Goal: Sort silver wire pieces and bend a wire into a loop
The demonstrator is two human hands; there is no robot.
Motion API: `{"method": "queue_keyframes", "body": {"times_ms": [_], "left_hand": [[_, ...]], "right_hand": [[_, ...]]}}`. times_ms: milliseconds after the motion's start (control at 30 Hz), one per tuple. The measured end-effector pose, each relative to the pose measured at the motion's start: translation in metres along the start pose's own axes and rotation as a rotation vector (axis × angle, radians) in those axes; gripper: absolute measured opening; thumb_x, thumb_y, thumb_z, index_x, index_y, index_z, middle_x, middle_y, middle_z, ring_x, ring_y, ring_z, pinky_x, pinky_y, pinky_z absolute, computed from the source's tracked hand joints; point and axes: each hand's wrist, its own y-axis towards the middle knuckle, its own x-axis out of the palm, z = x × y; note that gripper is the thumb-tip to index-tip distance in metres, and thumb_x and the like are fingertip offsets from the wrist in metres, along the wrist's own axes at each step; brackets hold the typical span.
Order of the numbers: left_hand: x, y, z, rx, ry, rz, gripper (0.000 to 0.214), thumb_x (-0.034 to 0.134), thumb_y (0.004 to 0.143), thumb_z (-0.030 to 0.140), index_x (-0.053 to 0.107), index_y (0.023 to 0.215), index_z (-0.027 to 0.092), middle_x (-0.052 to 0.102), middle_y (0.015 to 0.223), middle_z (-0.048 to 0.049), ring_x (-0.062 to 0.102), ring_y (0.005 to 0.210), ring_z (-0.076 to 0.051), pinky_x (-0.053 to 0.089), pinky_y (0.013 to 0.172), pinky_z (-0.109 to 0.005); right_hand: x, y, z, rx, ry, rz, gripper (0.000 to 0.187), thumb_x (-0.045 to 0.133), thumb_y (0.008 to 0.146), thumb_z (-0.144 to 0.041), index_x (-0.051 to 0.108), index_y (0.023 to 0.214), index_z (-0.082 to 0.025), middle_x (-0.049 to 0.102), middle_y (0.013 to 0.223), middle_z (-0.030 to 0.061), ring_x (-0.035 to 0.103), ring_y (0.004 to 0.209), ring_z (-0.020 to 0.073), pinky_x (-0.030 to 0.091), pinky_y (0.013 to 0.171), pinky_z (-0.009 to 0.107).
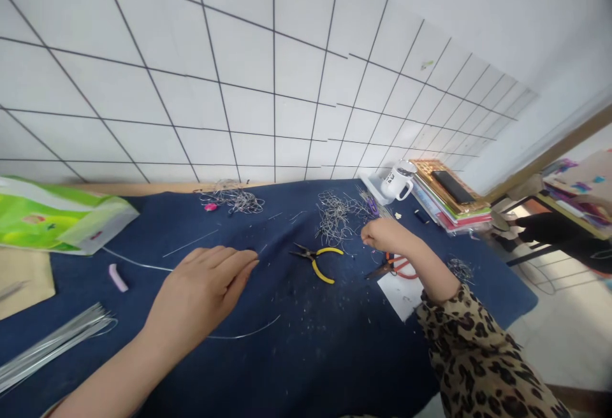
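Observation:
My left hand (203,287) is above the dark blue cloth, its fingers pressed together. A short thin wire (262,249) shows at its fingertips. Longer wires lie around and partly behind that hand, one a curved wire (246,335). My right hand (386,237) is closed beside a tangled pile of wire pieces (333,217); whatever its fingers hold is too small or hidden to make out. Between the hands lie yellow-handled pliers (327,265), jaws parted. Orange-handled scissors or cutters (389,267) lie below my right hand, partly over a white paper (401,297).
At left are a green plastic package (52,217), a pink piece (118,278) and a bundle of straight wires (52,345). More wire tangles (234,199) lie by the tiled wall. A white mug (398,180) and stacked books (449,198) with a phone stand at back right.

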Motion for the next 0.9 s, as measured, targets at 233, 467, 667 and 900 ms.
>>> {"method": "queue_keyframes", "body": {"times_ms": [233,467,667,900], "left_hand": [[0.0,-0.001,0.002,0.015,0.013,-0.003,0.019,0.046,0.086,0.031,0.059,0.096,0.021,0.064,0.081,-0.0027,0.059,0.075,-0.02,0.04,0.071,-0.035],[0.0,-0.001,0.002,0.007,0.028,-0.047,0.02,0.045,0.087,0.032,0.058,0.097,0.021,0.063,0.079,-0.0024,0.057,0.074,-0.02,0.038,0.069,-0.035],[-0.002,-0.001,0.004,0.013,0.042,-0.031,0.019,0.045,0.087,0.03,0.059,0.097,0.02,0.063,0.08,-0.003,0.057,0.076,-0.02,0.037,0.07,-0.034],[-0.009,0.002,0.012,0.021,0.0,0.016,0.018,0.045,0.088,0.024,0.06,0.095,0.018,0.063,0.078,-0.0039,0.057,0.074,-0.017,0.039,0.07,-0.032]], "right_hand": [[0.033,-0.012,-0.003,0.004,-0.03,0.025,0.019,0.049,0.084,-0.025,0.066,0.083,-0.017,0.068,0.084,0.0089,0.06,0.081,0.0185,0.036,0.065,0.023],[0.044,-0.006,-0.02,0.024,-0.089,0.077,0.019,0.046,0.083,-0.014,0.065,0.081,-0.012,0.066,0.084,0.0139,0.06,0.085,0.0222,0.038,0.071,0.028],[0.04,0.003,-0.023,0.002,-0.094,0.071,0.017,0.048,0.079,-0.012,0.065,0.083,-0.011,0.066,0.084,0.0147,0.06,0.085,0.0232,0.039,0.071,0.029],[-0.023,0.004,-0.035,-0.189,0.243,0.232,0.011,0.052,0.075,-0.016,0.062,0.071,-0.017,0.064,0.072,0.0037,0.056,0.069,0.016,0.037,0.061,0.026]]}}
